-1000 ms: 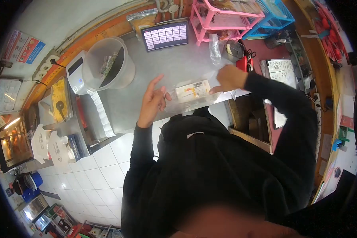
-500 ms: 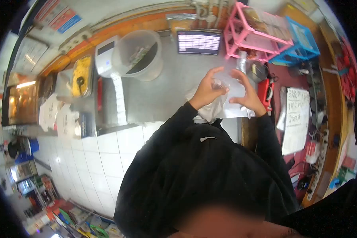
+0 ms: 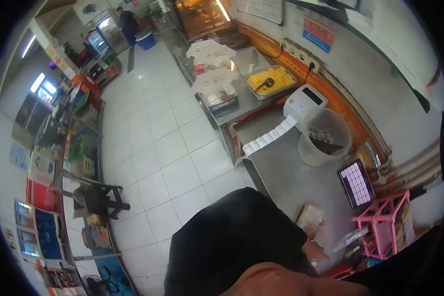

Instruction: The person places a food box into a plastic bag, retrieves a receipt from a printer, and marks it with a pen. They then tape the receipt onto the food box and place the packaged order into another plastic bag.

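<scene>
My left hand point(image 3: 316, 250) shows beyond my dark sleeve point(image 3: 237, 237), low at the right over the metal counter. Sleeve and shoulder cover part of it, so I cannot tell how its fingers are set. Right by it lies a pale, crumpled packet point(image 3: 311, 218) with a brownish edge. A clear plastic piece point(image 3: 349, 239) is a little farther right, beside the pink rack point(image 3: 380, 224). My right hand is out of sight.
On the counter stand a tablet point(image 3: 356, 183), a translucent bucket point(image 3: 324, 140) and a label printer point(image 3: 305, 102) trailing a paper strip. Farther off are a tray of yellow food point(image 3: 271, 80) and open boxes point(image 3: 216, 81). A black stool point(image 3: 106, 200) and a distant person point(image 3: 128, 24) are at left.
The view has swung left along the room, so the counter now runs up the right side. Both hands were raised apart over the counter; now only the left shows, partly covered.
</scene>
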The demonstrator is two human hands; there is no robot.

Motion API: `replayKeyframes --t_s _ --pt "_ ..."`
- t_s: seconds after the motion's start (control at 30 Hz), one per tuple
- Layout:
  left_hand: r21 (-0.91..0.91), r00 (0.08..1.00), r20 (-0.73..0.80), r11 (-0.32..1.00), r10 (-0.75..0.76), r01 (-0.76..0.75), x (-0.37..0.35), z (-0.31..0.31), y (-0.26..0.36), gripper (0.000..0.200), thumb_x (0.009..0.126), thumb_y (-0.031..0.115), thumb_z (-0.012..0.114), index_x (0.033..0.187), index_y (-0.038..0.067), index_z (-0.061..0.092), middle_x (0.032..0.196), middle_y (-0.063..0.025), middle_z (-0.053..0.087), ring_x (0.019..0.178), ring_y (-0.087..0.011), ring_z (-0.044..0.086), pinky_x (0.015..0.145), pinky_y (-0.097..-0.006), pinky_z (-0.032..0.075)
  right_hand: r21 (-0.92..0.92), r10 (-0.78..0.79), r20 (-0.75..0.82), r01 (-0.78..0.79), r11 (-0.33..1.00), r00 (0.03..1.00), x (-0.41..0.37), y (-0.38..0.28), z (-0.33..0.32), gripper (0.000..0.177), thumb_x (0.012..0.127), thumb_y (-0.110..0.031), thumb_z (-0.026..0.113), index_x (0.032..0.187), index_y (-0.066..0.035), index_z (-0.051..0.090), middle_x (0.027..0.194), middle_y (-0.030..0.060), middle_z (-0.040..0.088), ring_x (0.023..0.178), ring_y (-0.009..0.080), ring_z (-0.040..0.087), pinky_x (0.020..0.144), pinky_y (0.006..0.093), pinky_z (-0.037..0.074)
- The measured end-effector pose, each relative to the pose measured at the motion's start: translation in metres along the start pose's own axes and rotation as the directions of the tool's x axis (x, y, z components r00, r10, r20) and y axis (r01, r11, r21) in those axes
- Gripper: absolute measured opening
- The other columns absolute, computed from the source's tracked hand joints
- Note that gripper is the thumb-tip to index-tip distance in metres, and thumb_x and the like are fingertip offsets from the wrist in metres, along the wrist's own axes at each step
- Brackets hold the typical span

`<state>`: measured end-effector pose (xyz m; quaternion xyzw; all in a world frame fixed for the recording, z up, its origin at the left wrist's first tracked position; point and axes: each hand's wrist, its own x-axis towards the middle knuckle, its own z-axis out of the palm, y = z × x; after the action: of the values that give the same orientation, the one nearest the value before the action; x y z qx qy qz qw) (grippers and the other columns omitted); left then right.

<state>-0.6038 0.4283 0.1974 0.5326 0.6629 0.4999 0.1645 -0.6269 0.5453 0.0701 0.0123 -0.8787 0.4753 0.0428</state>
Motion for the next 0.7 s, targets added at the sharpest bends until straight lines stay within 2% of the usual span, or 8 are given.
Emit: replayKeyframes --t_s 0.1,0.13,0.17,0.23,0.3,0.4,0.53,0.7 --pt "-0.180 0.984 -0.148 0.981 -0.094 0.067 -0.027 -0.003 -0.029 0.075 0.074 0.022 0.074 0.138 0.008 0.036 0.137 -0.0149 0.040 0.126 -0.0245 0.037 0.106 -0.0372 0.030 0.013 0.011 0.013 -0.011 1.000 1.000 0.007 0.005 -0.002 0.054 0.074 -0.024 0.072 0.119 -0.001 0.050 0.108 0.0109 0.058 0.097 0.0202 0.056 0.086 0.0329 0.045" --pt "-0.279 0.932 -0.362 0.953 0.011 -0.119 -0.039 -0.006 -0.049 0.073 0.076 0.023 0.073 0.138 0.008 0.036 0.134 -0.0147 0.043 0.123 -0.0235 0.041 0.104 -0.0371 0.033 0.013 0.015 0.006 -0.015 1.000 1.000 0.008 0.006 -0.006 0.054 0.075 -0.024 0.072 0.118 -0.001 0.050 0.107 0.0109 0.058 0.097 0.0201 0.056 0.086 0.0328 0.045" --pt "-0.354 0.844 -0.501 0.935 -0.191 0.002 -0.055 -0.013 -0.070 0.067 0.080 0.023 0.069 0.136 0.008 0.037 0.127 -0.0128 0.047 0.114 -0.0212 0.046 0.098 -0.0360 0.037 0.018 0.018 -0.006 -0.018 1.000 1.000 0.010 0.007 -0.010 0.053 0.075 -0.024 0.071 0.118 -0.001 0.050 0.107 0.0109 0.058 0.097 0.0201 0.056 0.085 0.0327 0.045" --pt "-0.536 0.555 -0.697 0.844 -0.454 0.017 -0.093 -0.039 -0.100 0.048 0.089 0.026 0.057 0.131 0.009 0.041 0.105 -0.0077 0.052 0.091 -0.0152 0.053 0.081 -0.0321 0.045 0.008 0.014 -0.038 -0.014 1.000 0.999 0.015 0.006 -0.029 0.051 0.076 -0.024 0.071 0.117 -0.001 0.051 0.106 0.0109 0.058 0.096 0.0200 0.056 0.085 0.0325 0.045" --pt "-0.719 0.189 -0.662 0.686 -0.725 0.111 -0.122 -0.052 -0.101 0.044 0.089 0.034 0.053 0.125 0.009 0.046 0.105 -0.0070 0.053 0.088 -0.0165 0.053 0.079 -0.0315 0.045 -0.023 0.004 -0.094 -0.006 1.000 0.996 0.027 -0.003 -0.048 0.050 0.076 -0.025 0.070 0.116 -0.001 0.051 0.105 0.0108 0.058 0.095 0.0199 0.056 0.084 0.0322 0.045" --pt "-0.915 0.317 -0.266 0.342 -0.911 0.216 -0.121 -0.058 -0.086 0.049 0.088 0.047 0.051 0.124 0.014 0.046 0.106 -0.0030 0.055 0.087 -0.0170 0.053 0.077 -0.0304 0.043 -0.090 -0.049 -0.209 0.031 0.995 0.977 0.046 -0.024 -0.088 0.048 0.077 -0.025 0.069 0.115 -0.001 0.052 0.104 0.0108 0.058 0.094 0.0197 0.056 0.084 0.0319 0.045" --pt "-0.941 0.769 0.040 0.234 -0.638 0.243 -0.079 -0.039 -0.095 0.056 0.085 0.051 0.051 0.128 0.016 0.044 0.115 -0.0053 0.055 0.092 -0.0183 0.054 0.081 -0.0341 0.043 -0.153 -0.128 -0.352 0.078 0.985 0.927 0.061 -0.068 -0.129 0.045 0.079 -0.026 0.067 0.113 -0.001 0.053 0.102 0.0107 0.057 0.092 0.0195 0.056 0.083 0.0315 0.045" --pt "-0.940 0.939 -0.110 0.340 -0.326 0.008 -0.024 -0.018 -0.058 0.051 0.085 0.041 0.053 0.127 0.014 0.046 0.118 -0.0071 0.054 0.103 -0.0200 0.049 0.089 -0.0383 0.037 -0.201 -0.192 -0.444 0.111 0.973 0.875 0.060 -0.109 -0.145 0.041 0.081 -0.026 0.065 0.111 -0.001 0.053 0.100 0.0106 0.057 0.090 0.0192 0.056 0.082 0.0309 0.045"
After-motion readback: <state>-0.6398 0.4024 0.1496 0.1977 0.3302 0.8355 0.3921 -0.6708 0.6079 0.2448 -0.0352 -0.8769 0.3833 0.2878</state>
